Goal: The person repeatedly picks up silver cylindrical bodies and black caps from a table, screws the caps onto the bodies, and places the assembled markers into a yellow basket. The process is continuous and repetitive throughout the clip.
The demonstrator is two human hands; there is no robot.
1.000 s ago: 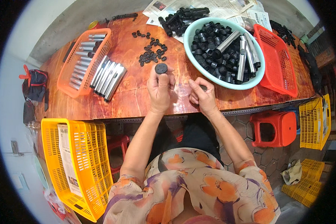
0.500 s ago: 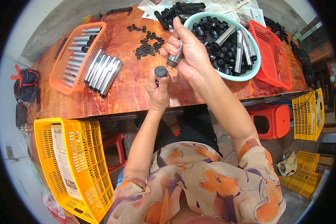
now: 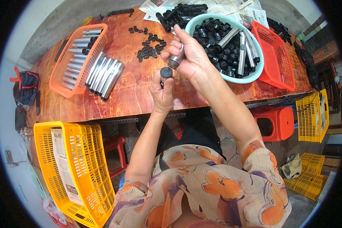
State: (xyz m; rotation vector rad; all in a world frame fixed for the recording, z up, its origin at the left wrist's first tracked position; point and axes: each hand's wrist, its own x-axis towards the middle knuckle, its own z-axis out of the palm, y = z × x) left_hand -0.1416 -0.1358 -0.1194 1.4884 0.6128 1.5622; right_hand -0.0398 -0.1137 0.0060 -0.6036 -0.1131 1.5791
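Over the table's front middle, my left hand [image 3: 162,95] is closed round a short black cylinder [image 3: 166,72], its round end facing up with small holes. My right hand [image 3: 193,59] is wrapped round a silver-grey cylindrical tool [image 3: 175,62], thumb raised along it. The tool slants down to the left, and its narrow tip is at the upper edge of the cylinder's end; whether they touch I cannot tell. The fingers hide most of the tool. Beyond my hands lie several small black round caps [image 3: 148,52] on the wooden table [image 3: 129,97].
On the left, silver tubes [image 3: 109,78] lie beside an orange basket [image 3: 54,76] of similar tubes. A pale green basin [image 3: 235,80] holds black parts and tubes at right, next to a red basket [image 3: 277,72]. Yellow crates [image 3: 91,174] and a red stool [image 3: 279,119] stand below table level.
My right hand has come slightly down and left, bringing the tool's tip to the cylinder's edge. My left hand has tilted the cylinder slightly rightward. Both hands keep their hold.
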